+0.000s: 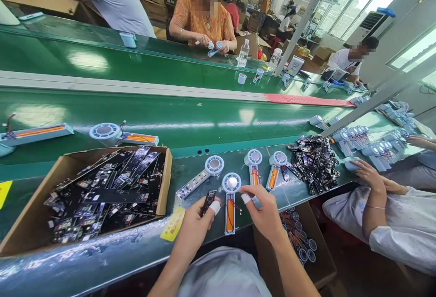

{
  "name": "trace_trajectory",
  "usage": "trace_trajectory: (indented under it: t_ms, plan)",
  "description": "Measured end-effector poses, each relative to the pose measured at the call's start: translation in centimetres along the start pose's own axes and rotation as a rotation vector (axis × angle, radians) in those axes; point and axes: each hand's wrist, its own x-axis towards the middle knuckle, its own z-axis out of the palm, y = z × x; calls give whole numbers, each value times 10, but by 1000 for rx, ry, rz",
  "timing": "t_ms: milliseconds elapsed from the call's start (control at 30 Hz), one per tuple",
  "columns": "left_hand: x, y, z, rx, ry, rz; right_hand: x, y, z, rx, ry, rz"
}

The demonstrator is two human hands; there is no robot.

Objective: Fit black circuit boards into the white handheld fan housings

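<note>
My left hand point(197, 220) is closed around a narrow black circuit board point(209, 200), held upright at the table edge. Right in front of me lies a light-blue handheld fan point(230, 213), its handle uncovered to show an orange battery and thin wires. Beside the fan's head, my right hand point(264, 208) has thumb and index finger drawn together near the wires; what is between them is too small to make out. White covers wrap both thumbs. Close by lie a fan with a board along its handle point(197, 182) and two fans with orange batteries point(255, 167) point(275, 170).
An open cardboard box point(167, 183) of circuit boards stands at left. A heap of boards point(313, 163) lies at right, near a co-worker's hand point(368, 174). Below the edge, another box point(322, 260) holds fan parts. Beyond runs a green conveyor belt point(190, 117); people sit across it.
</note>
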Motion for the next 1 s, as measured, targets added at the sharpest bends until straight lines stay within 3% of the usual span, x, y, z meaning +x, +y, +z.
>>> trace_trajectory:
  t_ms: [200, 333, 467, 600, 733, 867, 1000]
  plan:
    - [-6, 9, 4, -118, 48, -19, -3, -12, 23, -47, -151, -163]
    - [-8, 7, 0, -148, 117, -13, -3, -8, 31, -117, -159, -186]
    - [-6, -1, -8, -108, 209, 23, -4, 2, 22, -105, -114, -131]
    - [-4, -7, -12, -115, 213, 53, -10, 4, 21, -106, -58, -2]
    - [-2, -10, -11, -118, 226, 82, -7, -1, 30, -265, -11, 156]
    - [-2, -10, -14, -88, 220, 79, 16, -5, 27, -382, -173, 212]
    - [-5, -10, -18, -81, 241, 103, 41, 2, 22, -276, -337, 115]
